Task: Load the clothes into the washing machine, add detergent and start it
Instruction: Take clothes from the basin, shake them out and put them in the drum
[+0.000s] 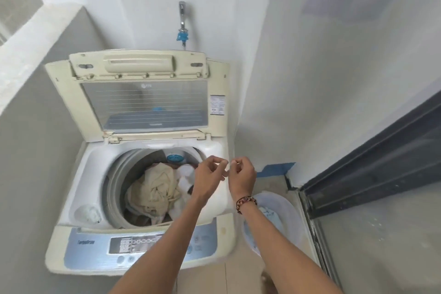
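Two hands (225,172) above washing machine (78,188) drum full of clothes (155,188)

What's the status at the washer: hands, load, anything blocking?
Left hand and right hand above the drum, each pinching something small and white; can't identify. Cream and white clothes in the drum. Cream hinged lid up, nothing blocking.

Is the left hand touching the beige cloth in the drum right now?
Apart. In the head view the left hand is held up above the drum's right rim, fingers curled near the right hand, while the beige cloth lies lower inside the drum.
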